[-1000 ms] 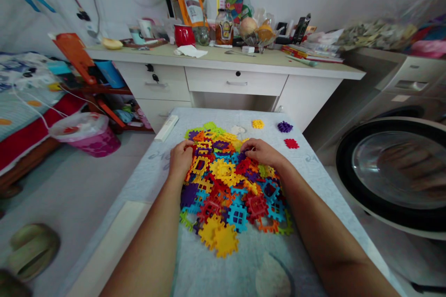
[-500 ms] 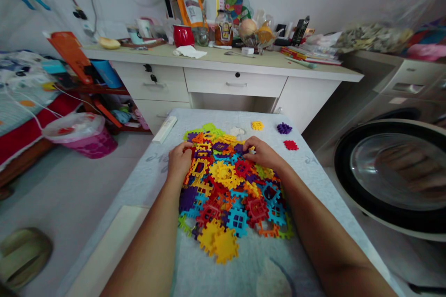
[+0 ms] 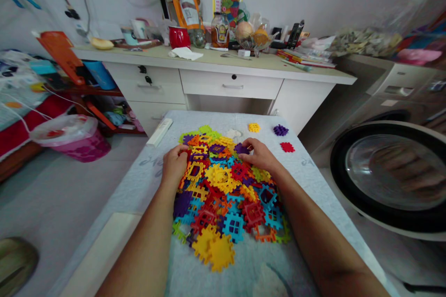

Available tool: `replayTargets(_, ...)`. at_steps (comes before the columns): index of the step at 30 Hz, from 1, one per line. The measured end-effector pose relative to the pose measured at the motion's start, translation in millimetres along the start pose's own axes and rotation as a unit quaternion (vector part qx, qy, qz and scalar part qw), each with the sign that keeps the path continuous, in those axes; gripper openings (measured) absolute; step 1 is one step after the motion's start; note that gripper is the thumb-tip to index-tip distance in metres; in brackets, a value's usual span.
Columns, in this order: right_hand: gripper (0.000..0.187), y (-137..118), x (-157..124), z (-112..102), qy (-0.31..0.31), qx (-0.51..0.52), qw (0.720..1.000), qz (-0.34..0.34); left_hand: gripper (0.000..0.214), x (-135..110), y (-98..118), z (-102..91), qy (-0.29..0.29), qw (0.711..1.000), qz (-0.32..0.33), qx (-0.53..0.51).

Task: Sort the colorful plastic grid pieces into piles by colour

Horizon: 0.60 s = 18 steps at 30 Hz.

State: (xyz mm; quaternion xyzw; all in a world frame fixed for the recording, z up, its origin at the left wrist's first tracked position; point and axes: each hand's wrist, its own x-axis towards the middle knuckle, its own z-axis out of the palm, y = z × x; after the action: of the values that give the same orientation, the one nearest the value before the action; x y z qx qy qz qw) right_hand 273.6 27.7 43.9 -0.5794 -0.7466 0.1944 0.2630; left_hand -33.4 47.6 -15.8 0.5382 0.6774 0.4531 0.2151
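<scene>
A heap of toothed plastic building pieces in yellow, red, blue, purple, orange and green [image 3: 223, 178] lies on the cloth-covered table. My left hand [image 3: 174, 163] rests against the heap's left edge, its fingers curled in at the pieces; what they hold, if anything, is hidden. At the far right of the heap, my right hand [image 3: 259, 154] is closed, thumb and fingers pinching a purple building piece [image 3: 241, 148]. Beyond it lie separate small groups of pieces: yellow [image 3: 254, 127], purple [image 3: 280, 130] and red [image 3: 287, 147].
A long white box [image 3: 159, 132] lies at the table's far left. Behind stands a white desk [image 3: 232, 73] with jars, a red pot [image 3: 179, 37] and a fruit bowl. At right is a washing machine [image 3: 390, 97]; a pink bin [image 3: 75, 141] stands on the floor at left.
The view has shifted slightly. My right fingers have drawn the purple piece a little up from the heap, so more of it shows. My left hand stays at the heap's edge.
</scene>
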Motion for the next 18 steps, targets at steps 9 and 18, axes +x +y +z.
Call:
replayTargets(9, 0.033, 68.7, 16.6, -61.0, 0.237, -0.092, 0.958, 0.131, 0.032, 4.8, -12.0, 4.9, 0.0, 1.0, 0.009, -0.002)
replayTargets(18, 0.04, 135.9, 53.1, -88.4, 0.213, -0.255, 0.907, 0.26, 0.032, 1.5, -5.9, 2.9, -0.003, 1.0, 0.0, 0.0)
